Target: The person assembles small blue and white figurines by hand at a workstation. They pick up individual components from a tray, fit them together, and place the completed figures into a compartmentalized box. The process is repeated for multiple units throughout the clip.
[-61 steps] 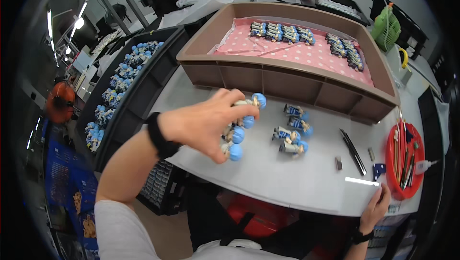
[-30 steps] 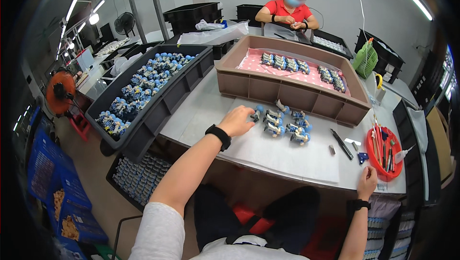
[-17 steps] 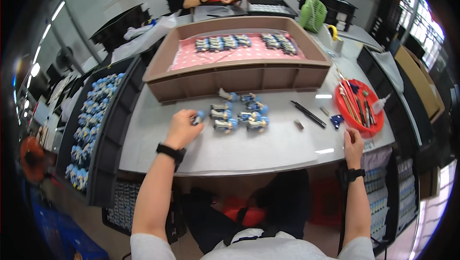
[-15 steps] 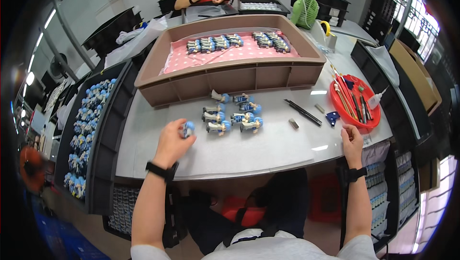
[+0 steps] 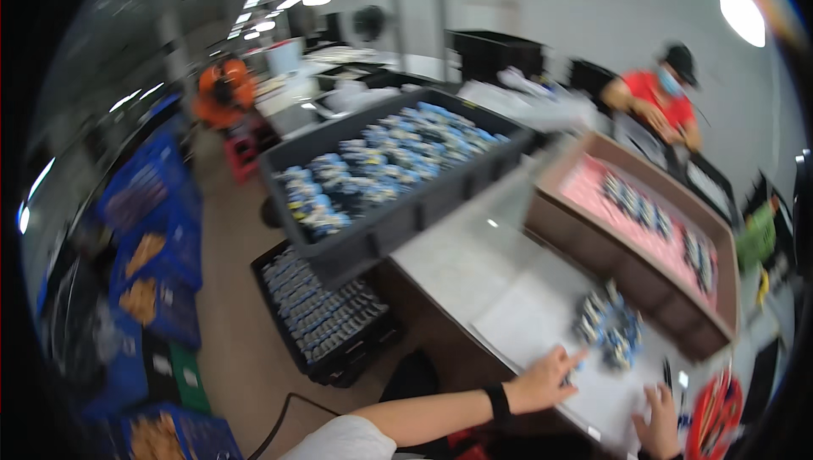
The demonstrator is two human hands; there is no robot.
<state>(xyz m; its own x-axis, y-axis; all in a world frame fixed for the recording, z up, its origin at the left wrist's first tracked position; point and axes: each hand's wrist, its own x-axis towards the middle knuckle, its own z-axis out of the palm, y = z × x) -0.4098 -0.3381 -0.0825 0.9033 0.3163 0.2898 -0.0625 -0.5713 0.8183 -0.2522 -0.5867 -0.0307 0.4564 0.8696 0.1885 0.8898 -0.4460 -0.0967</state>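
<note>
The picture is smeared by motion. My left hand (image 5: pixel 542 384) reaches over the white tabletop, thumb and forefinger pinched around a small blue-haired toy figurine (image 5: pixel 577 368), mostly hidden by the fingers. Just beyond it lies a cluster of similar blue-and-white figurines (image 5: pixel 611 324) on the table. To the right, my right hand (image 5: pixel 660 419) hovers at the table's near side with fingers apart and nothing in them. The red round tray (image 5: pixel 714 413) of brushes is beside that hand, and a black pen-like tool (image 5: pixel 667 373) lies just past its fingertips.
A grey crate (image 5: pixel 406 221) full of blue-haired figurines stands at the table's left end, above a black crate (image 5: pixel 318 316) of small parts. A brown bin (image 5: pixel 627 269) with pink cloth and figurine rows is beyond. Blue baskets (image 5: pixel 161 265) line the left. A co-worker (image 5: pixel 665 104) sits far right.
My view has swung to the left, bringing the grey crate and floor baskets into the middle. The left hand still has the figurine; the right hand's curled fingers have spread.
</note>
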